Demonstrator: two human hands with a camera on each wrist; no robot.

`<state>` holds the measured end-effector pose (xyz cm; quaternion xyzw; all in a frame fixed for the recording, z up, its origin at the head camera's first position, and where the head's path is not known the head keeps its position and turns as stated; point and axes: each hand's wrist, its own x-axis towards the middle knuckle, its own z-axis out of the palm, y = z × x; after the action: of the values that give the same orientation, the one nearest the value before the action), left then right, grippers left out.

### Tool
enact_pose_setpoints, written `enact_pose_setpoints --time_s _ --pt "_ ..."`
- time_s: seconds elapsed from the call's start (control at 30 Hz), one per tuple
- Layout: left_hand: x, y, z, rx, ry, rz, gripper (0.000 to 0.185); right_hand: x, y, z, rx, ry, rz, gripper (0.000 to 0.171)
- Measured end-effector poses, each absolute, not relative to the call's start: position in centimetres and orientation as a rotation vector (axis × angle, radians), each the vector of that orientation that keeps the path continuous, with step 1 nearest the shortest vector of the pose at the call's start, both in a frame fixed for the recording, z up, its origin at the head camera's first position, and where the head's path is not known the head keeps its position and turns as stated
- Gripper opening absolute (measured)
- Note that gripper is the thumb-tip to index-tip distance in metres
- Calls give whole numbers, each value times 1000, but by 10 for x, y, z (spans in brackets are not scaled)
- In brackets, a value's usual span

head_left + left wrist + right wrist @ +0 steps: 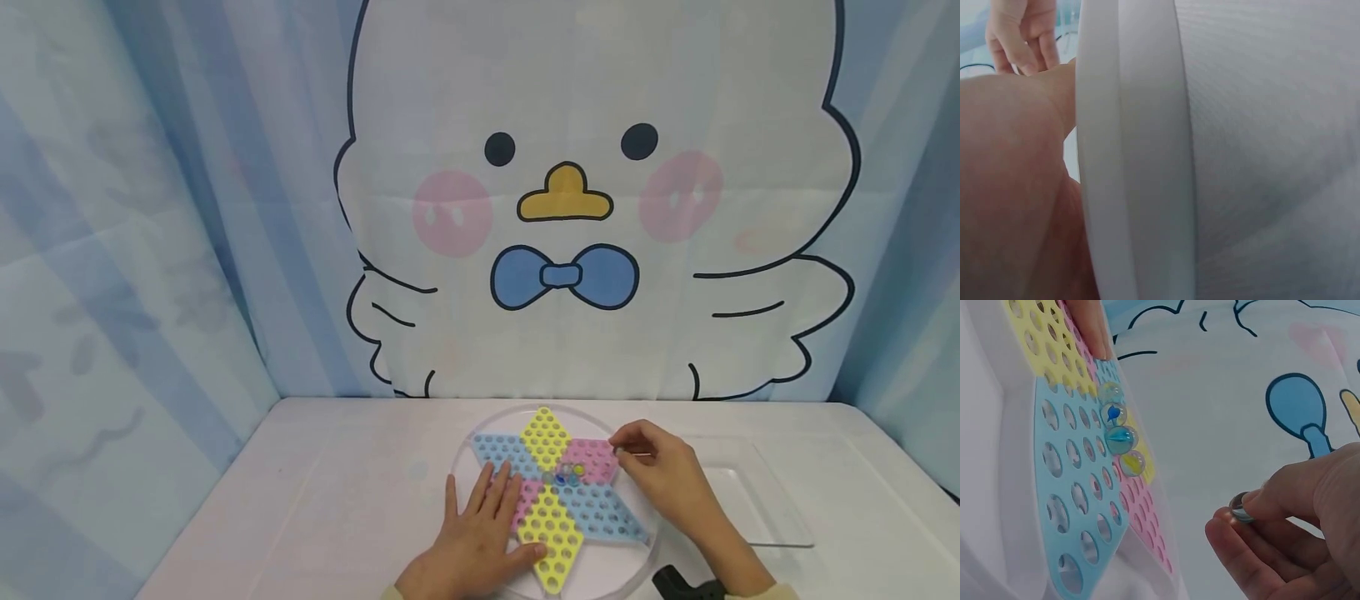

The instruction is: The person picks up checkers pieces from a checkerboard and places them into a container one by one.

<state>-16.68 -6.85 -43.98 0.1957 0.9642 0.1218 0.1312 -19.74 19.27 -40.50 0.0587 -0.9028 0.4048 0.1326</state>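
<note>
Looks like a play corner made for filming, not a real room. Soft blue striped curtains [150, 250] all around. Behind, a big cloth [592, 208] with a cartoon chick, pink cheeks and a blue bow tie. In front, a plain white table [315, 500] with a bright star-shaped marble game board [555, 492].

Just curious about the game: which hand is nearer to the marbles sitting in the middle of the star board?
Right, narrowly. The right hand, pinching a marble, hovers just right of the marbles; the left hand rests flat on the star board, lower left.
</note>
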Motion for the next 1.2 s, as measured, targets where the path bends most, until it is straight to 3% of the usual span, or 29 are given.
enact_pose_setpoints --time_s 1.2 --pt "-168 -67 -441 536 2778 331 98 -193 236 -391 78 -2560 1144 17"
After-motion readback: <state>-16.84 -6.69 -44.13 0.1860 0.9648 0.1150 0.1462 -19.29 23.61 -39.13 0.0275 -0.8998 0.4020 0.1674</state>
